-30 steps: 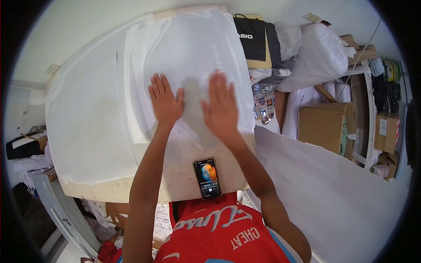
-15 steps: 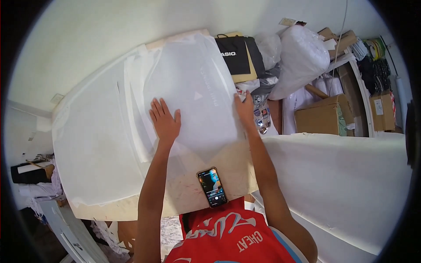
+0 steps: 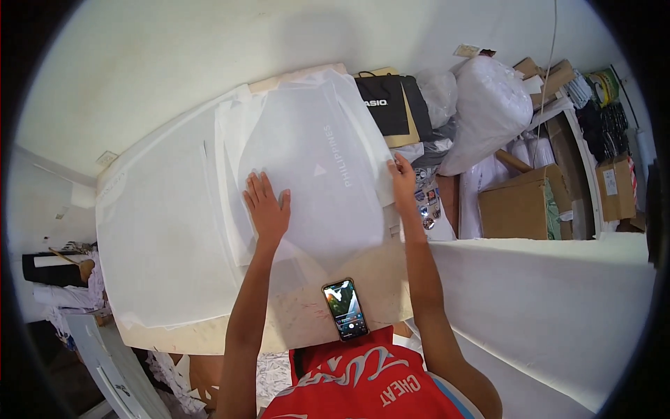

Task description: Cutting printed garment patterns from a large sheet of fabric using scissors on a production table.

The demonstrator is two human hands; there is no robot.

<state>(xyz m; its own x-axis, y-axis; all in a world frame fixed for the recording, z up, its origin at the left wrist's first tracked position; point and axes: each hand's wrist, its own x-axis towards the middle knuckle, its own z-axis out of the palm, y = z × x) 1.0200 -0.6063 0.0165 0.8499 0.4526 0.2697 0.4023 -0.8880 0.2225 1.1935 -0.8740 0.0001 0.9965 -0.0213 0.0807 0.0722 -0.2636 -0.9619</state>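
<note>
L hand flat on wht sheet, fingers splayed; R hand at rt edge, grip unclear.

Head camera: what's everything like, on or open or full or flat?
Phone: face up, screen lit
Sheet: spread out on the table
Left hand: open, flat on the sheet
Right hand: at the sheet's edge, grip unclear
Box: open
Big white bag: stuffed, bulging
</note>
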